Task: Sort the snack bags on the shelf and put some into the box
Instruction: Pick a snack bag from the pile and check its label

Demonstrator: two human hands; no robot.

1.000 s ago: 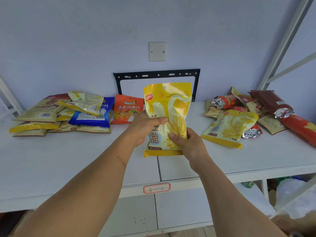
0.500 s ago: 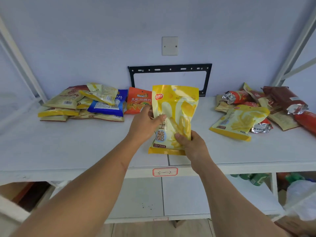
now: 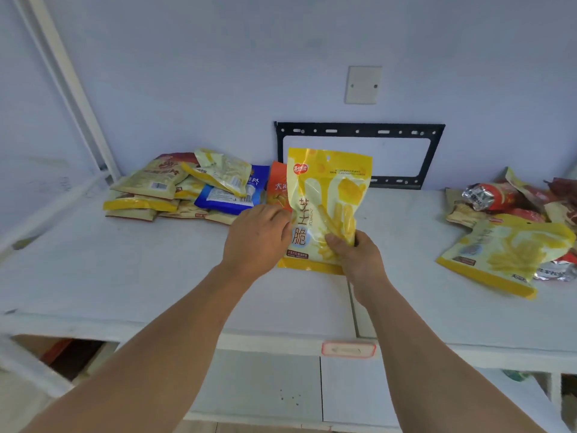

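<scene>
Lying toward the shelf's (image 3: 93, 276) back-left corner is a heap of yellow and blue snack bags (image 3: 187, 189), an orange bag (image 3: 276, 189) at its right end. Mid-shelf, the left hand (image 3: 256, 242) pinches the left edge of an upright yellow snack bag (image 3: 324, 207), while the right hand (image 3: 356, 257) grips its lower right part. More bags (image 3: 512, 232) lie piled at the shelf's right edge.

A stockroom, by the look of its shelving

We see white metal racking (image 3: 71, 85) with a labelled shelf (image 3: 348, 350) edge; loose piles of snack bags (image 3: 187, 189) lie on the shelf; a bare wall carries an empty black bracket (image 3: 359, 131).
</scene>
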